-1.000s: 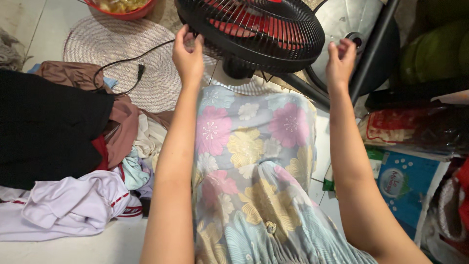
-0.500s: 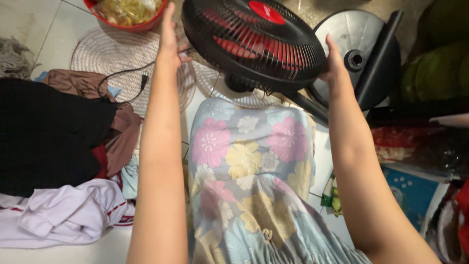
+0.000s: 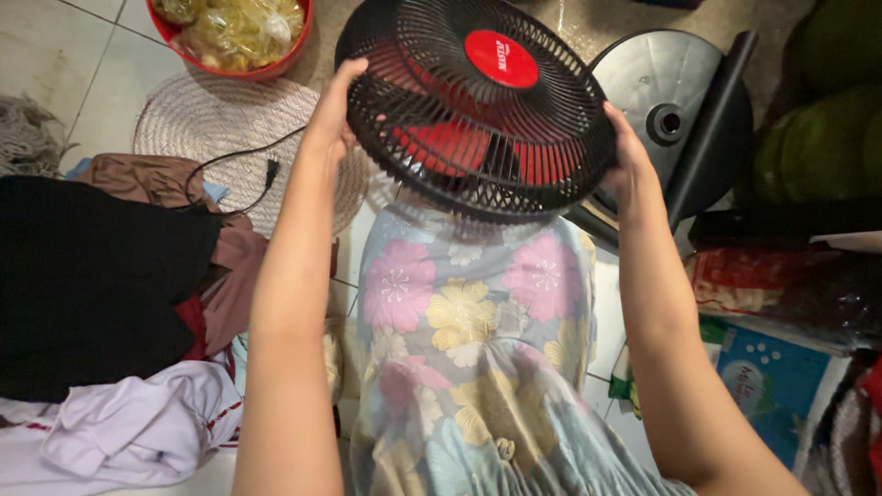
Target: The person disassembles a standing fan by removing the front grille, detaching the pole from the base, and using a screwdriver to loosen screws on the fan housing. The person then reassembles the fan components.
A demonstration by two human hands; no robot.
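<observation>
A black electric fan head [image 3: 478, 106] with red blades and a round red centre cap is held up in front of me, its grille facing the camera. My left hand [image 3: 333, 115] grips the left rim of the grille. My right hand [image 3: 627, 163] grips the right rim. Below the fan is my lap in a flowered dress [image 3: 469, 358].
A black power cord with plug [image 3: 246, 163] lies on a round woven mat [image 3: 211, 129]. A red bowl of yellowish food [image 3: 230, 32] stands at the top left. Piled clothes [image 3: 101, 303] fill the left. A round grey fan base with a black pole [image 3: 675, 101] lies right, near bags [image 3: 781, 285].
Both hands have brought the fan lower in view and nearer to me. Its whole grille and red cap now show, where before only its lower part did.
</observation>
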